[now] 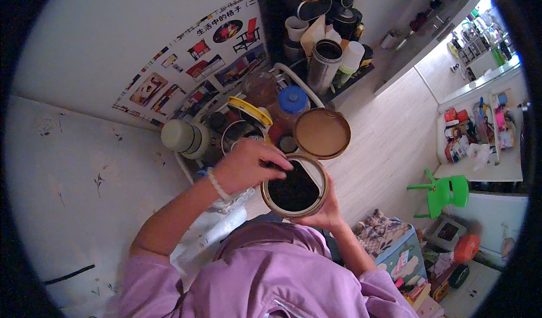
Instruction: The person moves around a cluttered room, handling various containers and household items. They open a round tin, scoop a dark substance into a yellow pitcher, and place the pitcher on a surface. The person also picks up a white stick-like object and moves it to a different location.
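My right hand (328, 210) holds a round canister (324, 172) from its right and underside, close to my body. The canister's hinged lid (322, 133) stands open on its far side, and dark contents (293, 189) show inside. My left hand (254, 163), with a pale bracelet at the wrist, reaches over the rim from the left. Its fingertips are above the opening; whether they pinch anything small cannot be made out. Just beyond that hand is another open container (243, 137) with a yellow-rimmed lid (250, 110) raised.
A cart's white rail (296, 79) borders a blue-lidded jar (293, 100) and a pale green bottle (180, 136). Behind it stand a steel canister (324, 66) and stacked white cups (352, 54). A green child's chair (449, 196) and a fabric storage box (400, 250) are at the right.
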The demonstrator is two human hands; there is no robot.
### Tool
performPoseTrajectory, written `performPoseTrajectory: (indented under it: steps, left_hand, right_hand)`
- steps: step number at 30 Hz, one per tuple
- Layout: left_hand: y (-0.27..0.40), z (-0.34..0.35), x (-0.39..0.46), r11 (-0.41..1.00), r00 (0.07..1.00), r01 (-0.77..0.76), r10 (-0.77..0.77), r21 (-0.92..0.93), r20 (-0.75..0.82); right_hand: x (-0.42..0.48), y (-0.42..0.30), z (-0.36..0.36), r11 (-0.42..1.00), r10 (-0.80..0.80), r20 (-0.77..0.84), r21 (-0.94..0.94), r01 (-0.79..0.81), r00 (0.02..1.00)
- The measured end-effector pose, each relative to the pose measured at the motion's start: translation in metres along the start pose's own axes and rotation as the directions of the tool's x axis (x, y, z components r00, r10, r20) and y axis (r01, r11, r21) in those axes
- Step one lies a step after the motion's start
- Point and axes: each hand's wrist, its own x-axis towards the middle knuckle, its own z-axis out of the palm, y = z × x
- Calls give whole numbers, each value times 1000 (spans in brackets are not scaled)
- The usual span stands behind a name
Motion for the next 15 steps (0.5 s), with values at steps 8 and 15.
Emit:
performPoseTrajectory:
  steps: [8, 15]
  left_hand:
    - [-81, -26, -7, 978, 980, 138, -112, 157, -164]
    - [-154, -3, 2, 869, 986, 142, -82, 474, -143]
  right_hand:
    - [1, 3, -11, 997, -16, 37, -72, 19, 999]
    - [-1, 9, -18, 994, -7, 44, -105, 11, 999]
